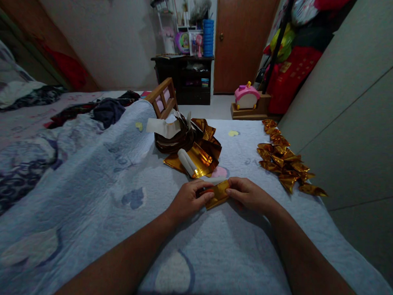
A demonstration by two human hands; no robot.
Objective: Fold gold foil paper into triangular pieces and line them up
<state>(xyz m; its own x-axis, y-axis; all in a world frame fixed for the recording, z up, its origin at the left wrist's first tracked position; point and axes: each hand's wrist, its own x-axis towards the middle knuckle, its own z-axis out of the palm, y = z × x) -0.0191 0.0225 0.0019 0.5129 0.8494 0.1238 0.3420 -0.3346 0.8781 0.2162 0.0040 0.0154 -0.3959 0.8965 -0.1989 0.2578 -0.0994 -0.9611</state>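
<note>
A piece of gold foil paper, partly folded or rolled, is held low over the bed between my two hands. My left hand pinches its left end between thumb and fingers. At its right end, the thumb and fingers of my right hand are closed on it. Just beyond the hands lies a pile of loose gold foil sheets, some curled with their white backs showing. A dark stack of sheets sits behind them. Folded gold foil pieces lie in a heap to the right.
A pale blue quilt with heart patterns covers the bed. Rumpled clothes lie at the left. Beyond the bed stand a wooden rail, a dark cabinet and a pink toy. A pale panel borders the right side.
</note>
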